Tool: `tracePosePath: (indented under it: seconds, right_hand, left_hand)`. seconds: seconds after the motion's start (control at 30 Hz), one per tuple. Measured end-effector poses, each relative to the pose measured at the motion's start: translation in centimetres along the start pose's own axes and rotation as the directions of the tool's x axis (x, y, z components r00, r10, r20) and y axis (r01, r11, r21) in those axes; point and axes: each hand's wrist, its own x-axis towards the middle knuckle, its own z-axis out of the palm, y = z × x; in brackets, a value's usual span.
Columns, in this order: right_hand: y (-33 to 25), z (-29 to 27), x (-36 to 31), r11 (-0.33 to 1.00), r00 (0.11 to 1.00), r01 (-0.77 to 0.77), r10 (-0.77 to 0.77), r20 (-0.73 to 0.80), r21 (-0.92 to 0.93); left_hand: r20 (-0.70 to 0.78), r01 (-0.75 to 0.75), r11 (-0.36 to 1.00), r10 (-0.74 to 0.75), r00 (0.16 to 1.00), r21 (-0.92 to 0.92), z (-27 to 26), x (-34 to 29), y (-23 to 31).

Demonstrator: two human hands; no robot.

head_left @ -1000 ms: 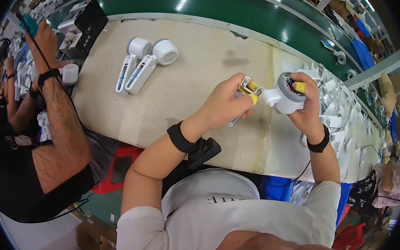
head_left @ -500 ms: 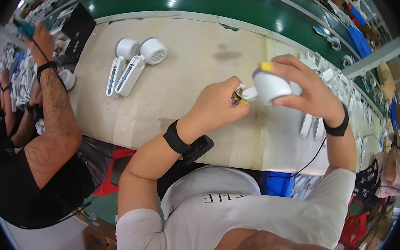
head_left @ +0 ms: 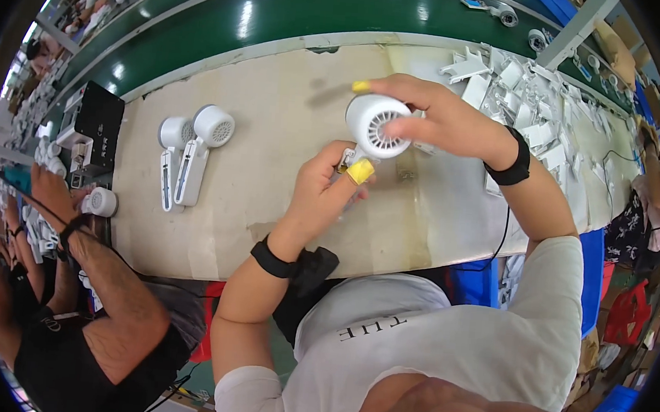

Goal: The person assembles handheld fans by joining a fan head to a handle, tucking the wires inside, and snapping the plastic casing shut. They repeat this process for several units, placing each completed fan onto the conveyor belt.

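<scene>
A white rounded housing with a round grille (head_left: 371,121) is held above the middle of the table. My right hand (head_left: 449,121) is closed around it from the right, a yellow-tipped finger over its far side and the thumb across the grille. Below it, my left hand (head_left: 321,184) pinches the housing's short neck, its thumb wrapped in yellow. Small parts at the neck are mostly hidden by the fingers. Left of my hands, two white units with similar grilled heads and slim slotted handles (head_left: 191,172) lie side by side on the beige tabletop (head_left: 262,177).
Loose white plastic parts (head_left: 535,117) are heaped at the right of the table. A black box (head_left: 92,129) stands at the left edge, near a co-worker's hand (head_left: 52,192) holding a corded tool. A green conveyor (head_left: 283,12) runs behind. A blue bin (head_left: 475,283) sits below the front edge.
The housing has turned so its grille faces up toward me. Both hands have shifted left in the picture with it, and the whole view has swung toward the right.
</scene>
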Motion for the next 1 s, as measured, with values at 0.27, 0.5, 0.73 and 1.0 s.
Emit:
tracePosePath:
  seconds: [0.27,0.5,0.73,1.0]
  right_hand:
    - [3.5,1.8,-3.7,0.43,0.735,-0.651,0.564,-0.376,-0.626]
    - [9.7,2.0,-3.9,0.85,0.905,-0.247,0.031,-0.424,-0.465]
    - [1.6,2.1,-1.6,0.611,0.913,-0.199,0.4,-0.082,0.766]
    - [-1.8,6.5,-0.3,0.859,0.871,0.093,-0.315,-0.376,-0.504]
  left_hand:
    - [-0.125,-0.188,0.923,0.154,0.98,-0.336,-1.2,1.5,0.3]
    - [-0.259,-0.275,0.91,0.197,0.946,-0.31,-0.7,1.1,0.8]
    - [-0.376,-0.329,0.796,0.139,0.916,-0.509,-0.5,1.6,0.4]
    - [-0.421,-0.346,0.759,0.104,0.901,-0.552,-0.3,1.3,0.5]
